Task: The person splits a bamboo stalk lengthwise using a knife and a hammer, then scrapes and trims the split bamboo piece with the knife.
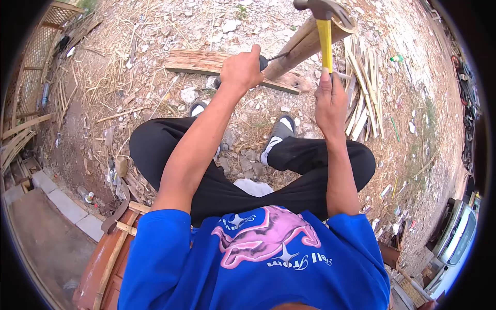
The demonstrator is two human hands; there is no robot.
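My left hand (240, 71) is closed around a black-handled tool (264, 63), its fingers wrapped over the grip. The thin dark blade meets the side of a thick bamboo piece (297, 50); whether it is a knife or a chisel I cannot tell. A long split runs down the bamboo, which stands tilted with its hollow end up. In my right hand (331, 101) is a hammer (324, 39) with a yellow handle, its metal head raised near the bamboo's top. Under the bamboo lies a rough wooden plank (199, 61).
Split bamboo strips (364, 88) lie in a pile to the right. My shoes (281, 128) rest on stony ground littered with straw and chips. A lattice panel (32, 70) stands at the left; a parked vehicle (460, 240) is at the lower right.
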